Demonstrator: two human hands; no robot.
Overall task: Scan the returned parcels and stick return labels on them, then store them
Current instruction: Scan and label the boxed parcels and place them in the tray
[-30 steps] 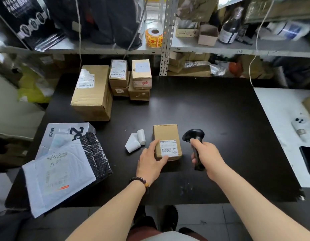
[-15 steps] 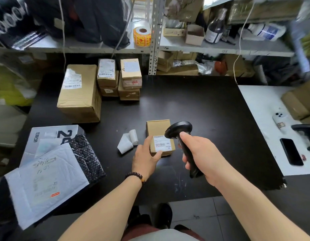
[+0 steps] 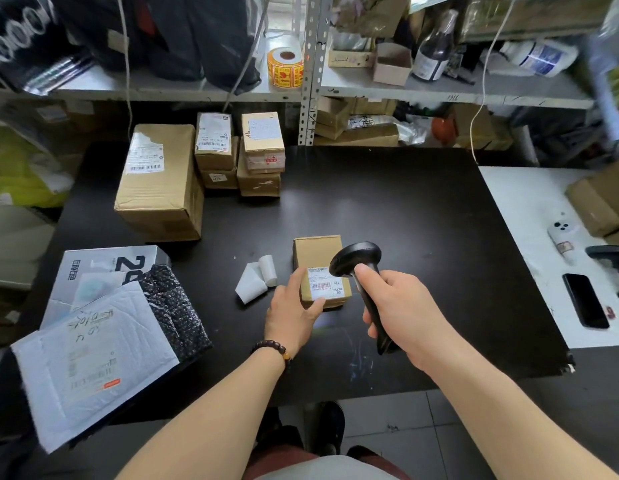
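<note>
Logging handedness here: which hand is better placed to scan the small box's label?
Right hand: it grips the scanner, its head by the label; left hand only holds the small box.

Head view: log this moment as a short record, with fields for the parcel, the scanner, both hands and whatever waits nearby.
parcel: small cardboard parcel flat on the black table, barcode label facing up
scanner: black handheld scanner, head over the parcel's right edge, aimed down at the label
left: left hand holds the parcel's near left corner
right: right hand grips the scanner handle
labels: white roll left of the parcel
waiting: cardboard boxes back left; padded mailers near left
</note>
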